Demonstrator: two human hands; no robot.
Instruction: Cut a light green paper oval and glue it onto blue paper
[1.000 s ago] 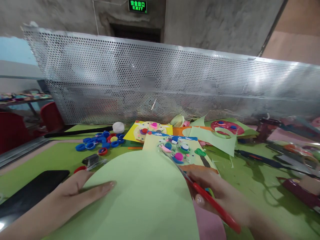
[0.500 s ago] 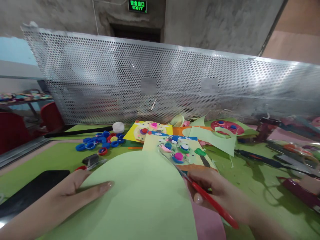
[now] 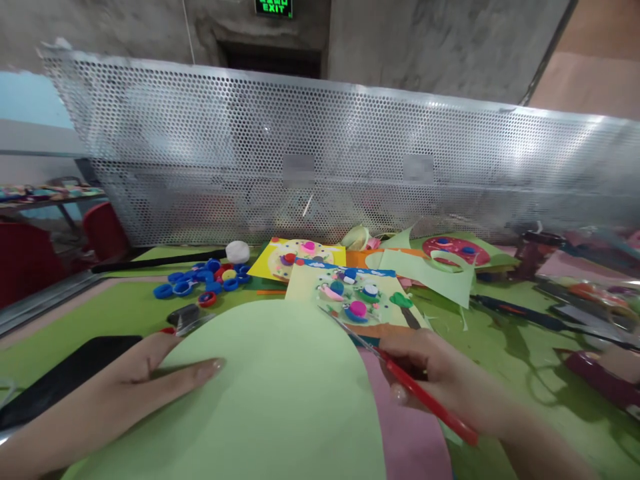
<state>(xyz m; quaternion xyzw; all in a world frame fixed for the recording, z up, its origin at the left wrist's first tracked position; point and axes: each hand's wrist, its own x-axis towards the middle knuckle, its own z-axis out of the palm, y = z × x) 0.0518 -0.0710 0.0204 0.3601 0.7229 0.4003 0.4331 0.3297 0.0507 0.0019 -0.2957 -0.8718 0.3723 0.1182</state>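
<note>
Green tabletop (image 3: 120, 303) is partly hidden by pale-green paper (image 3: 280, 393), pinched between thumb and unseen fingers of the left hand (image 3: 137, 373), apparently for steadiness, while red-handled scissors (image 3: 440, 408) are clasped in the curled fingers of the right hand (image 3: 440, 370), blades beside the paper's edge.

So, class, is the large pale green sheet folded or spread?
Spread: the sheet shows a broad, uncreased face, the left hand gripping it.

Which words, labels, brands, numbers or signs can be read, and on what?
"EXIT": on the green lit sign, top edge.
Characters above it: cut off by the picture's edge, not readable whole.
Reddish mark on the dark tool at right: too small to read.
</note>
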